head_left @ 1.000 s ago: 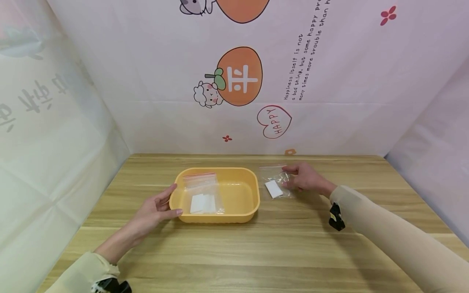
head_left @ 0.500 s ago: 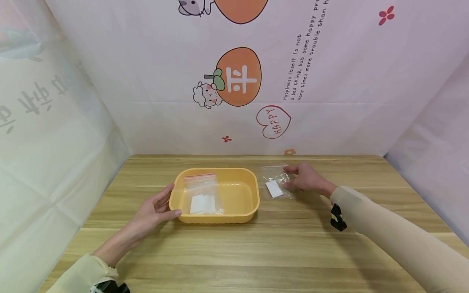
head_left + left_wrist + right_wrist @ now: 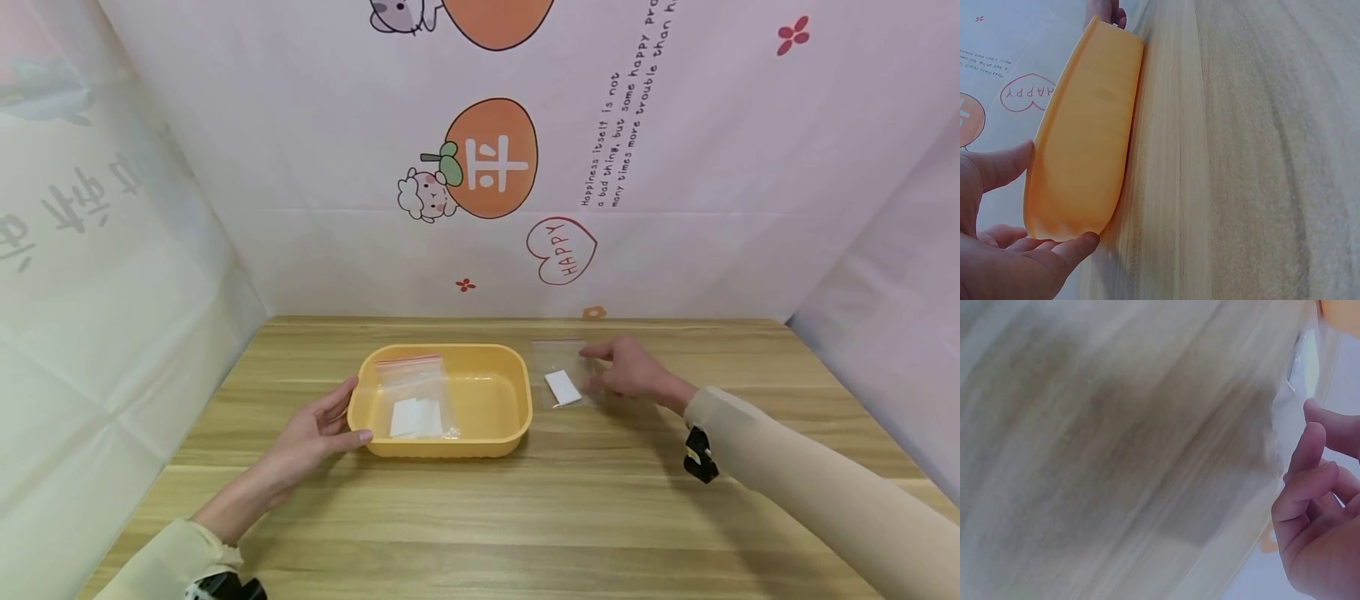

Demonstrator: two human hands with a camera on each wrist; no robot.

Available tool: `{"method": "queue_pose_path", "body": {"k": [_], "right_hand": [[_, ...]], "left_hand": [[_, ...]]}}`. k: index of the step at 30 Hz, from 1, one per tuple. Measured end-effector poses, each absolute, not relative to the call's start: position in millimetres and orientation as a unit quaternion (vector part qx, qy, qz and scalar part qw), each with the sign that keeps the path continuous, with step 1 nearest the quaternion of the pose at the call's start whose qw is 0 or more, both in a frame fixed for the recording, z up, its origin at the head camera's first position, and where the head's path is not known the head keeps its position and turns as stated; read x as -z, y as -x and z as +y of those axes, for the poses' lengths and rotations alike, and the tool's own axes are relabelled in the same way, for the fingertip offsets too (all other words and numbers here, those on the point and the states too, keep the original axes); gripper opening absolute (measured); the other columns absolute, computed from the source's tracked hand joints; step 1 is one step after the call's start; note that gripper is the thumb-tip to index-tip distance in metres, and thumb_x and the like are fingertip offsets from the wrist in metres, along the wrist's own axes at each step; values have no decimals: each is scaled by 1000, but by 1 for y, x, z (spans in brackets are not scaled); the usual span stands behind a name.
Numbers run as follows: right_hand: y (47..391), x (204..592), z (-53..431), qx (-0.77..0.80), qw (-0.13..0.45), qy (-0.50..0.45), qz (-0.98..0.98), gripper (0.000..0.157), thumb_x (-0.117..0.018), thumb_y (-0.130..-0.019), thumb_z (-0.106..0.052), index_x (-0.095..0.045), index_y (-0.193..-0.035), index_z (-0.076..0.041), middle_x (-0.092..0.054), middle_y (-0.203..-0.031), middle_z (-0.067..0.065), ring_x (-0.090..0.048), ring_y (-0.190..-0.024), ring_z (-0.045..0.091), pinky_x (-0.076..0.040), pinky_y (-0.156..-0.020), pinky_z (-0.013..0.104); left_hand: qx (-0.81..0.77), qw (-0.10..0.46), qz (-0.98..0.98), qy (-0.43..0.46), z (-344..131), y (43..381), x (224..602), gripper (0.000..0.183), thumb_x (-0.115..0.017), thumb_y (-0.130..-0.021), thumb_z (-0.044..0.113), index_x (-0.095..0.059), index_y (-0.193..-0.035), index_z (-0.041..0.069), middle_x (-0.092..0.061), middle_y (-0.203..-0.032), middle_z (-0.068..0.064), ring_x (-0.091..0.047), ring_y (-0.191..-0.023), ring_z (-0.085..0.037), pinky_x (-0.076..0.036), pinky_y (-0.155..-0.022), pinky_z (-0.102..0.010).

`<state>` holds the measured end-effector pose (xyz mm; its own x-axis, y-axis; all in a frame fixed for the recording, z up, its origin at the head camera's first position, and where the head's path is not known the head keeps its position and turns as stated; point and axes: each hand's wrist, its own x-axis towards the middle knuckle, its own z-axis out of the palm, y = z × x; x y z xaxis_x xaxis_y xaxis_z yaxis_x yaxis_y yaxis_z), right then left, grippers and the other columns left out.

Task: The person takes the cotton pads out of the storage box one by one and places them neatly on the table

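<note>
A yellow plastic basin [image 3: 491, 448] stands on the table, and my left hand [image 3: 307, 437] holds its left end, thumb near the front rim and fingers around the side. In the left wrist view, the fingertips [image 3: 1088, 240] press against the basin's end wall. Inside it lie clear zip bags [image 3: 415, 387] with red seal strips and white rectangular pieces. Right of the basin, another zip bag [image 3: 553, 354] lies flat, with a white rectangular piece [image 3: 562, 387] in it. My right hand [image 3: 628, 368] is at this bag's right edge, index finger and thumb spread apart.
The wooden table [image 3: 480, 525] reaches back to a white printed cloth [image 3: 337, 250]. Further cloth walls hang at the left [image 3: 112, 333] and the right [image 3: 892, 275]. Both wrists carry black camera mounts [image 3: 701, 457].
The bag at the right was wrinkled under my right fingers and now lies smoother and flatter. My right hand has shifted slightly right. The left hand and basin have stayed put.
</note>
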<state>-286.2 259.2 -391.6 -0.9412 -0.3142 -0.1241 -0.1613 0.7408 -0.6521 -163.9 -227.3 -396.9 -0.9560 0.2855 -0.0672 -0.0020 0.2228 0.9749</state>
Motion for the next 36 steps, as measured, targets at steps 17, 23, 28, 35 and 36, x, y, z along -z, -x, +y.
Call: {"method": "queue_pose_path", "body": {"k": [17,23,28,35,36], "right_hand": [[255,345,220,314,37,163,935,16,-79,-94,-12,-79,-106,-3,-77,-97,5,-67,-72,20,-58,-57,33],[244,317,195,320,59,184,927,13,-78,-93,-12,-79,-104,-4,-77,-93,4,-62,-55,15,-55,-49,32],[238,305,171,322,93,199,921,10,-78,-94,-12,-79,-102,-6,-77,-93,3,-64,-59,15,-53,-50,30],[238,302,137,333,135,218,908,10,-80,-93,-11,-79,-102,-6,-77,-94,2,-64,-68,14,-56,-55,29],[240,303,132,337,141,220,905,11,-81,-92,-11,-79,-102,-6,-77,-94,1,-65,-72,14,-57,-57,30]], "left_hand": [[-626,118,765,-96,-227,165,395,94,-77,-97,9,-14,-167,-2,-13,-172,-22,-24,-154,-39,-36,-114,-29],[-625,119,766,-93,-227,165,395,94,-78,-97,11,-16,-167,-2,-15,-172,-22,-26,-154,-39,-37,-114,-29],[-625,119,766,-95,-228,165,396,93,-77,-97,11,-16,-166,-2,-15,-172,-21,-26,-154,-39,-38,-113,-29],[-630,117,762,-98,-228,165,397,92,-76,-97,9,-16,-166,-3,-15,-171,-23,-26,-153,-40,-39,-112,-28],[-630,118,762,-97,-228,165,397,93,-77,-97,9,-16,-166,-3,-15,-171,-23,-27,-153,-40,-39,-112,-27]]}}
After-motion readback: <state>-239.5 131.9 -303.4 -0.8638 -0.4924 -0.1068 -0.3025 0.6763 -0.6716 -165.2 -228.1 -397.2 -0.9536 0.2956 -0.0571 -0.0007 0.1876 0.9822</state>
